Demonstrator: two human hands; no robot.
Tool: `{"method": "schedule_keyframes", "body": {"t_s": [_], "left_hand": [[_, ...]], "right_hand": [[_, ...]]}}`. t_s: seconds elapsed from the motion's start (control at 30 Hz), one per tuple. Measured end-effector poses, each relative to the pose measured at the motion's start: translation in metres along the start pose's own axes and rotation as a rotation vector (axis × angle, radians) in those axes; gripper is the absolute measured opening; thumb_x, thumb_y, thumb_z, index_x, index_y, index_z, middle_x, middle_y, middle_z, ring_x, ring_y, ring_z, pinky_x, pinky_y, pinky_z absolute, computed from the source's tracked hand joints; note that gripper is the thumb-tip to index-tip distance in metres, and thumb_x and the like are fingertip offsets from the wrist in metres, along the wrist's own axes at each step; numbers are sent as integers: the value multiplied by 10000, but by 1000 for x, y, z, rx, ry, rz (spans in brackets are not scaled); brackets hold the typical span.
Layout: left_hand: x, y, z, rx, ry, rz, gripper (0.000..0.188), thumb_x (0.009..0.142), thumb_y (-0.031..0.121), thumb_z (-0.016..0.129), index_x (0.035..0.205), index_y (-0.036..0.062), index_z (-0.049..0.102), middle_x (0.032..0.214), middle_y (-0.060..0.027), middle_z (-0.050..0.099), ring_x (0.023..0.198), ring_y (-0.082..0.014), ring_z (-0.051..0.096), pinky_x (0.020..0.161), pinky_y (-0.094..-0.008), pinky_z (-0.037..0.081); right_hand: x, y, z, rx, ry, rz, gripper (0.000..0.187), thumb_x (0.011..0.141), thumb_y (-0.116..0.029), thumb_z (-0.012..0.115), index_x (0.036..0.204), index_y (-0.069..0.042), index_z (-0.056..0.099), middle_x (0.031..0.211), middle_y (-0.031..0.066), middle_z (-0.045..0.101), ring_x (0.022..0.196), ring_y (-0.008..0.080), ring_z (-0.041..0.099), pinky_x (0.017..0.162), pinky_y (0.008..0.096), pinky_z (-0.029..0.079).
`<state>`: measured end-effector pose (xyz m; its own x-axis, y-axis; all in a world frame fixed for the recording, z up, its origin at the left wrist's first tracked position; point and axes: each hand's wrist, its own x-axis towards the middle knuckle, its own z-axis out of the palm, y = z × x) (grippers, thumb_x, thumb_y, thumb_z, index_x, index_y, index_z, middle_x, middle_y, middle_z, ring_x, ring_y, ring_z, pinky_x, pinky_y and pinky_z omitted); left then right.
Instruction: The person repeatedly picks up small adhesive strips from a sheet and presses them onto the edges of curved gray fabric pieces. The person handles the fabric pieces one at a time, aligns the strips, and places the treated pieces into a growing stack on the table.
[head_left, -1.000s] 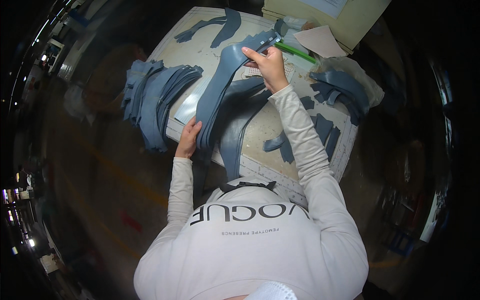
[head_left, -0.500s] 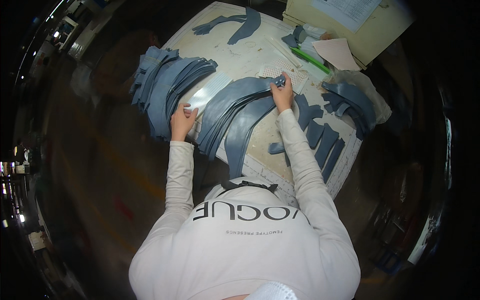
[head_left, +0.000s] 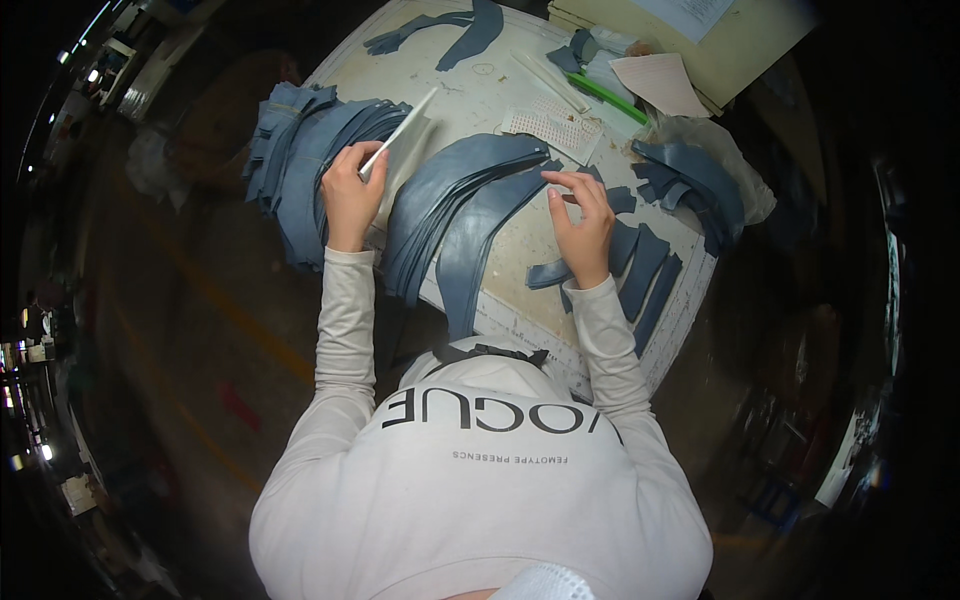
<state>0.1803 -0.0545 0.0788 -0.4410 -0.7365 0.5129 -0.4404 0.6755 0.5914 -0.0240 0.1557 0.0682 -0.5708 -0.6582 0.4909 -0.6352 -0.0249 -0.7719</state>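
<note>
In my left hand (head_left: 353,195) is a thin white rectangular pad (head_left: 402,130), gripped at its near end and tilted up so that it shows nearly edge-on. My right hand (head_left: 583,225) is open, thumb and fingers apart, just right of the tips of the curved blue-grey pieces. Those pieces, leather-like, lie in a fanned stack (head_left: 440,205) between my hands. One wider curved piece (head_left: 480,235) lies at the stack's right side, its lower end hanging past the table edge. A thick bundle of similar pieces (head_left: 310,170) sits left of the pad.
Small blue-grey cut pieces (head_left: 640,275) and a bundled pile (head_left: 690,190) lie at the right of the white table (head_left: 510,95). Farther back are a dotted card (head_left: 555,125), a green strip (head_left: 608,98), pink paper (head_left: 660,85) and a cream box (head_left: 740,45). More curved pieces (head_left: 472,35) lie at the far edge.
The pad, flat on the table before, is now lifted and tilted in my left hand. My right hand has let go of the stack's tip and drawn back toward me, opening.
</note>
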Motion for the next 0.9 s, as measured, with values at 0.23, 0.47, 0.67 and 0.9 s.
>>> {"method": "schedule_keyframes", "body": {"t_s": [0.23, 0.47, 0.67, 0.9], "left_hand": [[-25, 89, -30, -425, -537, -110, 163, 847, 120, 659, 952, 3, 703, 870, -82, 697, 729, -110, 631, 636, -240, 482], [-29, 97, -41, -454, -689, -89, 194, 781, 131, 729, 915, -8, 711, 798, -73, 702, 699, -92, 626, 631, -226, 488], [-29, 102, -44, -451, -621, -85, 161, 788, 121, 713, 862, -23, 718, 722, -72, 692, 630, -84, 610, 581, -216, 473], [-31, 109, -46, -475, -602, -106, 146, 807, 110, 689, 838, -28, 720, 690, -72, 685, 596, -76, 595, 548, -209, 458]], "right_hand": [[-2, -51, -14, -167, -135, -241, 249, 825, -174, 660, 1069, -123, 671, 917, 37, 656, 896, 213, 602, 986, 449, 338], [-7, -58, -30, -1, -337, -111, 130, 830, -164, 670, 949, -123, 703, 770, -11, 642, 673, 146, 580, 816, 349, 339], [-4, -64, -29, -69, -195, -273, 119, 771, -131, 715, 889, -125, 704, 828, -12, 646, 779, 149, 587, 841, 347, 349], [-6, -70, -23, -114, -92, -388, 180, 698, -104, 763, 863, -113, 694, 917, -6, 658, 907, 169, 597, 870, 358, 392]]}}
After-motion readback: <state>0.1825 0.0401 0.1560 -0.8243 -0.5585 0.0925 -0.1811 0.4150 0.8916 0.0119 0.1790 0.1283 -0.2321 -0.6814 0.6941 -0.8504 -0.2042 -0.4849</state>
